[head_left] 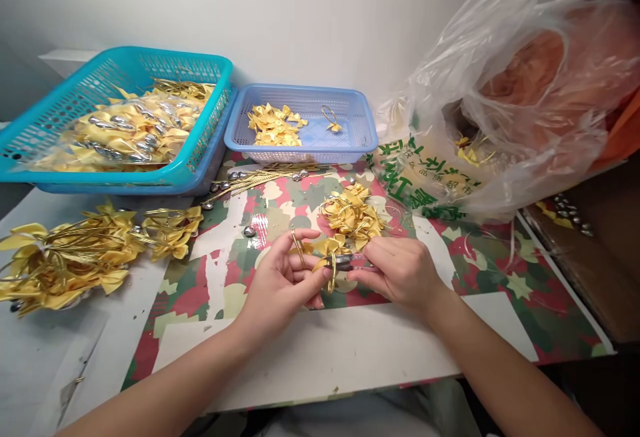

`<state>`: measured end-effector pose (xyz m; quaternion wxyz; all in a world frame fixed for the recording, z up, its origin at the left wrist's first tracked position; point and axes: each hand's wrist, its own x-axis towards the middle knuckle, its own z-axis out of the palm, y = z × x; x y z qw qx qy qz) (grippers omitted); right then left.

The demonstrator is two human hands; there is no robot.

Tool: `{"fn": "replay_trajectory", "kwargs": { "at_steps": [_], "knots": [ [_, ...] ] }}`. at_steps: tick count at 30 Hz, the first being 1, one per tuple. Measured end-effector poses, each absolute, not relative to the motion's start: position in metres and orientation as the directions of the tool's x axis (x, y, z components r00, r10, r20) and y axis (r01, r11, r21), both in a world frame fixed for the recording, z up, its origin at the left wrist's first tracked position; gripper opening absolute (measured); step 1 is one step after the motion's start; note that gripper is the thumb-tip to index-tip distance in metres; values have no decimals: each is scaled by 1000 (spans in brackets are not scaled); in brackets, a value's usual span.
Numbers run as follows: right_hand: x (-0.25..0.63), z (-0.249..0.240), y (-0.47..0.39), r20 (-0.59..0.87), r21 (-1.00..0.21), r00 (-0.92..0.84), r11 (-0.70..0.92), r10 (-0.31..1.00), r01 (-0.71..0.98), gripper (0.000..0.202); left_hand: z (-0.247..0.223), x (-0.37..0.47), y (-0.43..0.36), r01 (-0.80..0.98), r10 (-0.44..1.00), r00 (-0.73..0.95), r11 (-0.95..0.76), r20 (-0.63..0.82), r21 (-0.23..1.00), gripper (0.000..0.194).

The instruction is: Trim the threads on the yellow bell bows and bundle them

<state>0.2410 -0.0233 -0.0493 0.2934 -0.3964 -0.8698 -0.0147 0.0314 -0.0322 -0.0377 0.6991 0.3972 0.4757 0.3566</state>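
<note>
Teal plastic forms the large basket [204, 150] at the left rear, with a clear bag of yellow ribbon pieces and silver beads [145, 131] inside it. Beside it, a smaller blue basket [357, 150] holds loose yellow pieces [277, 125] and a looped one [334, 126]. Gold wires [265, 177] and a few silver beads lie in front of the baskets on the camouflage-patterned surface [200, 297]. A yellow heap with gold loops [83, 257] lies at the left; a smaller pile [353, 213] sits just beyond the hands. At the right, a big translucent bag with green print [425, 177] bulges over the surface and takes up that side.

The left hand's [286, 273] thumb and nearby fingers close on a yellow ribbon piece [320, 265] with a gold loop [333, 278]; its index finger stands apart, near another gold loop [298, 247]. The right hand's [407, 269] fingers are clamped around a metal-tipped tool [343, 262], whose tip meets the held piece.

The right hand covers most of the tool's handle, and the exact contact at its tip is hard to make out. The teal basket is cut off at the left edge.
</note>
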Motion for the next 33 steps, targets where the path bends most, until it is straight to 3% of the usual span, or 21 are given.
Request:
{"fn": "replay_trajectory", "kwargs": {
  "at_steps": [10, 26, 29, 33],
  "knots": [
    [239, -48, -23, 555, -148, -518, 690, 651, 708, 49, -38, 32, -32, -111, 865, 300, 450, -402, 886, 51],
    [237, -51, -24, 541, -196, -524, 705, 658, 682, 48, -43, 31, -33, -118, 858, 312, 461, -408, 879, 46],
    [243, -51, -21, 496, -310, -490, 673, 717, 672, 49, -42, 30, -33, -119, 867, 314, 441, -387, 890, 43],
    [251, -49, -17, 336, -588, -379, 507, 862, 630, 53, -43, 31, -33, -112, 881, 321, 399, -347, 910, 35]
  ]
}}
